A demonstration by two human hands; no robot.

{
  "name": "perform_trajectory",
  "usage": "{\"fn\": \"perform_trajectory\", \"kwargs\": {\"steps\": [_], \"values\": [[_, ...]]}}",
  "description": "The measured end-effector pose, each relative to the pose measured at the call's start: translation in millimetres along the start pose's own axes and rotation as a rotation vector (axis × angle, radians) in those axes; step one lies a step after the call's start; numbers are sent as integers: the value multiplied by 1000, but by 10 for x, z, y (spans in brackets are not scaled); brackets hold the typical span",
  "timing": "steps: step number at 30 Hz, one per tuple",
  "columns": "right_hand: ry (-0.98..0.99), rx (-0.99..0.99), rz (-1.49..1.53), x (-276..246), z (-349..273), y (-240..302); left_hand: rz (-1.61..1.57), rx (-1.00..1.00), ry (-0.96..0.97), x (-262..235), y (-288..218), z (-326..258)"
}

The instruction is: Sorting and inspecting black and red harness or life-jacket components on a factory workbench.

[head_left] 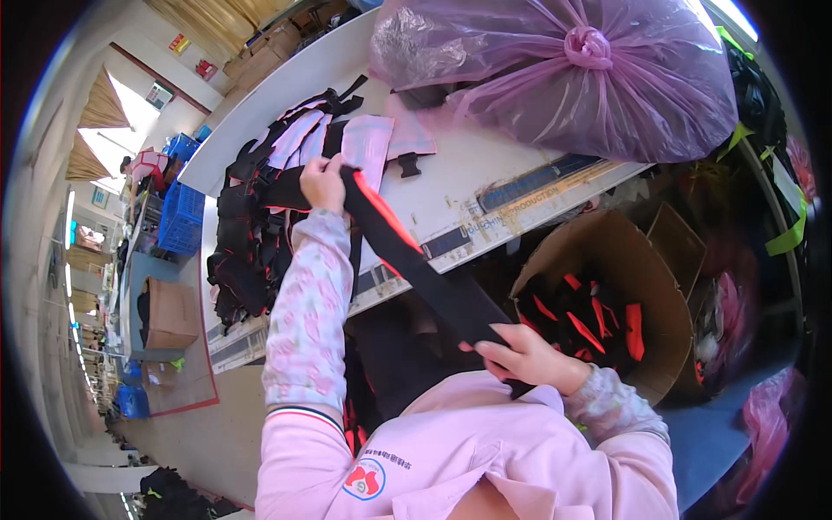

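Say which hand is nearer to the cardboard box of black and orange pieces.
Right. The right hand shows at the lower left of the cardboard box; the left hand is farther off, by the pile on the table.

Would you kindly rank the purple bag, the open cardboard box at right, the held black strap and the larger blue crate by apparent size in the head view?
Largest to smallest:
1. Purple bag
2. Open cardboard box
3. Black strap
4. Blue crate, apparently farther away, so its true rank is unsure.
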State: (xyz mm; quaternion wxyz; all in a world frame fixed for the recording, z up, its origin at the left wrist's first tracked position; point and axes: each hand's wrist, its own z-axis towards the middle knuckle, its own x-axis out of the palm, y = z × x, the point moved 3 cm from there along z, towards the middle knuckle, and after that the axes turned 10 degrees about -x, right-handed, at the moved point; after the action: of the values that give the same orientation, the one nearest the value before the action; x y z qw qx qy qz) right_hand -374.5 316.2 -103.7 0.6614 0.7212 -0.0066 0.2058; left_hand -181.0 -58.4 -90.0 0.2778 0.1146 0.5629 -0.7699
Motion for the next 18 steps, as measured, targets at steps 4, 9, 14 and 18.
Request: {"fn": "perform_trajectory", "kwargs": {"steps": [4, 9, 14, 18], "values": [[-320, -210, -578, -483, -662, -94, -549, 25, 629, 203, -460, -253], [-200, -16, -1775, -975, -2028, -1438, 362, 160, 389, 364, 363, -103], [252, 999, -722, -964, -2364, -2119, 720, 199, 128, 713, 976, -553], [-152, 643, -943, -1095, -1646, -1726, 697, 124, 145, 719, 1058, -466]]}}
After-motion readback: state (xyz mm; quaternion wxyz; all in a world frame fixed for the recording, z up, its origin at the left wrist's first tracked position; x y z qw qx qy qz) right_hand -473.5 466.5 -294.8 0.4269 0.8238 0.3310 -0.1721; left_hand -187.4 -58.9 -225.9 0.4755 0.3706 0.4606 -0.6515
